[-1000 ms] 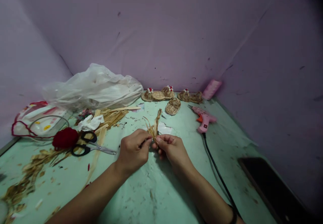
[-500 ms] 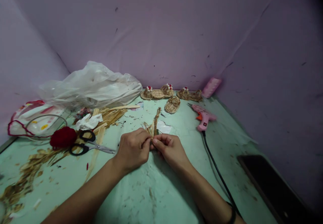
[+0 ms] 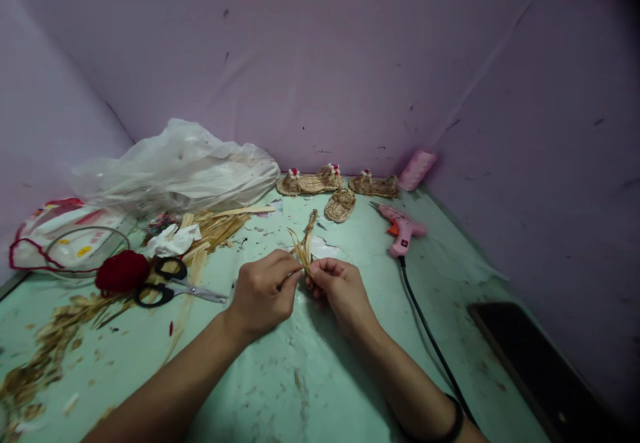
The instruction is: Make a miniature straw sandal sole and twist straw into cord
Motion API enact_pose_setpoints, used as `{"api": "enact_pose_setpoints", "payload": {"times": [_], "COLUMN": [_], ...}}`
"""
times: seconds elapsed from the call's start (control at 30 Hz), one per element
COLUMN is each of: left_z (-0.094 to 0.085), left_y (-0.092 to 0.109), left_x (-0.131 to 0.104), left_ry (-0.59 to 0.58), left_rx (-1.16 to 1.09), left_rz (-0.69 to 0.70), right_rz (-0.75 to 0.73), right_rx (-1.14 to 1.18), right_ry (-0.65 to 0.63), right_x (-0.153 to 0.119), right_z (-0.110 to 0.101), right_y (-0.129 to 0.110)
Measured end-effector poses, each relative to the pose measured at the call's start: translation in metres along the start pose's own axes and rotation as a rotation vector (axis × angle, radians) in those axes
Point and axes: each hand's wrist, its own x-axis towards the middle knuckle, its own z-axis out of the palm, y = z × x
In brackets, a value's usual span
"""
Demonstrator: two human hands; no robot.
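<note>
A braid of straw-coloured fibre [image 3: 310, 224] with loose pale strands at its lower part stands out beyond my fingertips in the middle of the table. My left hand [image 3: 266, 288] pinches strands at the braid's left side, thumb against forefinger. On the other side, my right hand [image 3: 341, 291] grips the lower end of the braid between thumb and fingers. A small gap parts the two hands. The very end of the braid is mostly hidden by my right fingers.
Black-handled scissors [image 3: 173, 288], red yarn [image 3: 123, 272], dry fibre strips [image 3: 220, 230] and a plastic bag [image 3: 190, 166] lie left. Small woven slippers [image 3: 315, 183] line the back. A pink glue gun [image 3: 403, 228] with a black cord and a dark phone-like slab [image 3: 540, 370] lie right.
My hands have moved slightly apart, the right one shifting to the right. The loose strands now stand up more between them. The view has shifted a little.
</note>
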Motion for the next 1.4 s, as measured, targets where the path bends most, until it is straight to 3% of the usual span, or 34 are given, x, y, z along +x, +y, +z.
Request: {"api": "enact_pose_setpoints", "payload": {"times": [0.27, 0.53, 0.67, 0.83, 1.0, 1.2, 1.4], "left_z": [0.001, -0.004, -0.003, 0.001, 0.003, 0.000, -0.004], "left_y": [0.004, 0.008, 0.008, 0.008, 0.007, 0.008, 0.010], "left_x": [-0.001, 0.000, 0.001, 0.000, 0.001, 0.006, 0.002], "left_ry": [0.035, -0.105, -0.111, -0.079, -0.026, -0.038, 0.004], "left_rx": [0.162, 0.257, 0.283, 0.293, 0.118, -0.134, 0.123], "left_rz": [0.031, -0.074, -0.088, -0.057, -0.043, -0.215, -0.121], "right_rz": [-0.051, -0.139, -0.188, -0.165, -0.056, -0.009, -0.050], "right_rx": [-0.051, -0.171, -0.206, -0.167, -0.034, 0.026, -0.040], "right_ry": [0.015, 0.004, 0.021, 0.065, 0.039, 0.030, 0.051], "right_x": [-0.003, -0.003, -0.003, -0.003, -0.003, -0.003, -0.003], "right_z": [0.001, 0.002, 0.003, 0.004, 0.004, 0.003, 0.005], "right_y": [0.000, 0.007, 0.013, 0.012, 0.004, 0.001, 0.004]}}
